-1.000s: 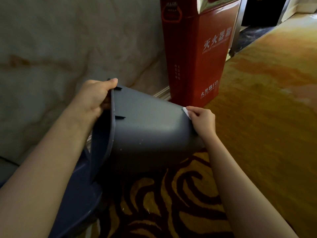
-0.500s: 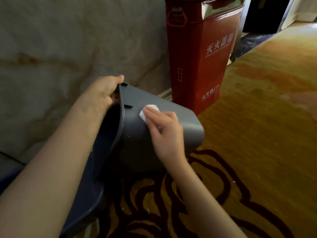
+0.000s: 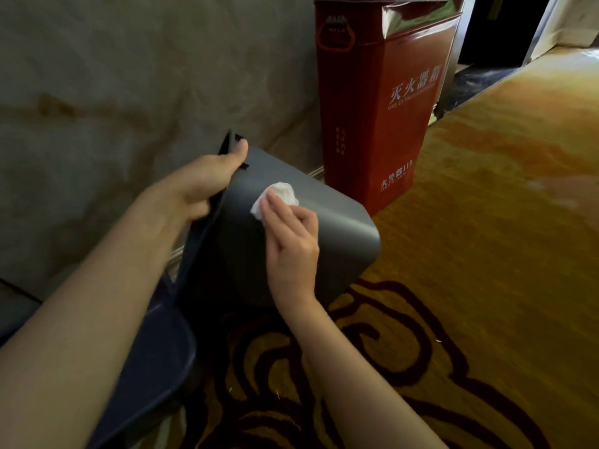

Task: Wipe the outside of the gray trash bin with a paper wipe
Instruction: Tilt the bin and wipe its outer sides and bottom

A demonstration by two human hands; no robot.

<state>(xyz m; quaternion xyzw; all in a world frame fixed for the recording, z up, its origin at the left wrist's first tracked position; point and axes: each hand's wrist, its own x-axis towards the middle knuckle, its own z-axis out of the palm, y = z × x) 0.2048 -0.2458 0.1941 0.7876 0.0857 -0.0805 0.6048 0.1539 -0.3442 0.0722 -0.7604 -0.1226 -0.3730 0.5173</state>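
1. Gray trash bin (image 3: 337, 234): tipped on its side above the carpet (image 3: 486, 254), mouth toward the wearer, closed base pointing away toward the red cabinet (image 3: 382, 102). Lower flank in deep shadow; whether it touches the carpet cannot be told.
2. Left hand (image 3: 197, 186): closed on the bin's rim at its upper edge, thumb lying over the outside, fingers curled inside and hidden. Slightly blurred.
3. Right hand (image 3: 291, 244): flat on the bin's upper side wall, fingers together, pressing the paper wipe (image 3: 278, 196) against the plastic. Palm side hidden.
4. Paper wipe: white, crumpled, showing past the fingertips; the rest covered by the hand.
5. Dark blue object (image 3: 152, 367): curved, below the left forearm at lower left, partly covered by the arm and cut off by the frame; identity unclear.
6. Red cabinet: stands just beyond the bin, against the wall (image 3: 129, 92); white lettering reads "FIRE EXTINGUISHER", smaller print illegible; top cut off.
7. Wall: pale, marble-veined, at left behind the bin.
8. Carpet: gold with dark swirl pattern, covering the floor to the right and below.
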